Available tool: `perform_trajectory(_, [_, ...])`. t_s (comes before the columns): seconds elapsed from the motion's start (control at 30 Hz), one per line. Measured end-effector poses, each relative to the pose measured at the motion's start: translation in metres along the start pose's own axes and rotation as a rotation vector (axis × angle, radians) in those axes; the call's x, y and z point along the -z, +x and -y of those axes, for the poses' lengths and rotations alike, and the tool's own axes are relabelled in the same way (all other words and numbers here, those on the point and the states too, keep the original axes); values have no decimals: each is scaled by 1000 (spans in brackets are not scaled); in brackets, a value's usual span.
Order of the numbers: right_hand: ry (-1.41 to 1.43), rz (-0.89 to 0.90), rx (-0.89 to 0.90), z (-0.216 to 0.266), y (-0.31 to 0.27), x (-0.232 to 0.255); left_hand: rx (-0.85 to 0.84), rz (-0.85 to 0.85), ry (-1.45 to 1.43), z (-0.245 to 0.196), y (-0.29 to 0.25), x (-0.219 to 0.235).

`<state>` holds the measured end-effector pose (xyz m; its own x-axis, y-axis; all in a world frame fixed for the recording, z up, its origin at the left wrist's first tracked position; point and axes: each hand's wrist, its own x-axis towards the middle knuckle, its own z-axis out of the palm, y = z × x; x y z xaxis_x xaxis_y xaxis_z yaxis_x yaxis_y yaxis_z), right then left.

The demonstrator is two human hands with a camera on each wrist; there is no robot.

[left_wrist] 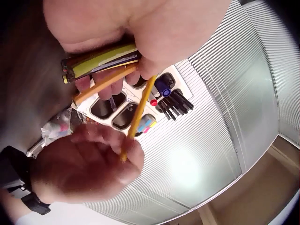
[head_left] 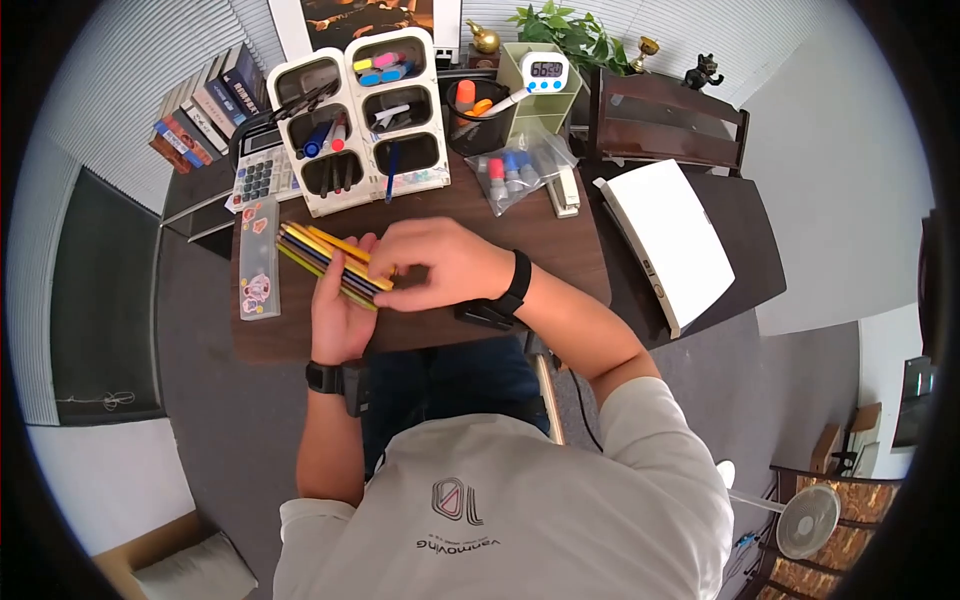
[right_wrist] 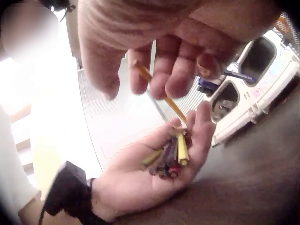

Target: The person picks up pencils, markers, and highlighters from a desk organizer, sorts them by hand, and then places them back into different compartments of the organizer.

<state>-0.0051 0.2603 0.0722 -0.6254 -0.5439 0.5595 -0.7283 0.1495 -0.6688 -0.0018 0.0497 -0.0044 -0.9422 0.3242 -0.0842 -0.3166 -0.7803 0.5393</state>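
Several coloured pencils [head_left: 325,262] lie bundled in the left hand [head_left: 340,325], above the table's near left part; its thumb crosses them. In the left wrist view, that hand [left_wrist: 108,23] grips the bundle [left_wrist: 103,61], with an orange pencil [left_wrist: 105,86] angled off it. One yellow pencil [left_wrist: 140,108] slants between the left thumb and the fingers of the right hand [left_wrist: 84,164]. The right wrist view shows the right hand [right_wrist: 187,33] over the bundle's ends [right_wrist: 171,157], its bent fingers touching a yellow-orange pencil [right_wrist: 174,108], thumb apart.
A white organizer [head_left: 360,125] with pens stands behind the hands, beside a mesh cup [head_left: 478,125]. Left are a clear sticker case [head_left: 260,265] and a calculator [head_left: 265,178]. A bag of bottles [head_left: 520,170], a stapler [head_left: 564,192] and a white box [head_left: 672,235] lie to the right.
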Motion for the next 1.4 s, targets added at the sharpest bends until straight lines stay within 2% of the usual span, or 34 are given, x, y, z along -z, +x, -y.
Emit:
perform_trajectory(0.03, [104,-135,-19,6,2,5,-10,7,-15,1,1,4])
perform_trajectory(0.07, [68,-214,-58,12,2,15,-24,15,-29,1,3,7])
perform_trajectory(0.1, [24,-333,-8,9,-1,23,-9,-76,7,-1,0,-4])
perform_trajectory(0.13, [-18,-451,41,3,-2,28,-13,-76,3,-2,-2,-10])
perform_trajectory(0.2, [162,-762,25,-4,-2,28,-1,-150,75,-3,-3,-17])
perform_trajectory(0.27, [-15,-837,-23,-12,-7,39,2,-132,72,-4,-4,-19])
perform_trajectory(0.33, [-238,-809,1,-12,-3,46,11,-113,69,-3,-4,-19])
perform_trajectory(0.37, [-241,-810,0,-12,-1,44,12,-118,76,-3,-3,-19])
perform_trajectory(0.53, [-344,-531,-151,-26,4,25,27,-98,96,-5,-3,-19])
perform_trajectory(0.67, [-371,-519,-150,-25,4,19,33,-98,102,-5,-4,-20])
perform_trajectory(0.73, [-217,-492,-252,-18,7,19,21,-95,102,-6,-4,-20])
perform_trajectory(0.87, [-235,-458,-218,-32,6,13,42,-72,102,-7,-5,-20])
perform_trajectory(0.93, [-382,-520,-134,-31,6,15,59,-58,101,-6,-4,-17])
perform_trajectory(1.07, [-486,-544,-130,-29,6,21,42,-54,94,-6,-5,-15])
perform_trajectory(1.13, [-494,-426,-157,-33,4,23,48,-51,87,-6,-5,-15])
perform_trajectory(1.23, [-478,-373,-101,-39,4,19,56,-54,88,-6,-4,-16])
perform_trajectory(1.4, [-473,-327,-144,-44,2,16,43,-52,81,-7,-5,-17])
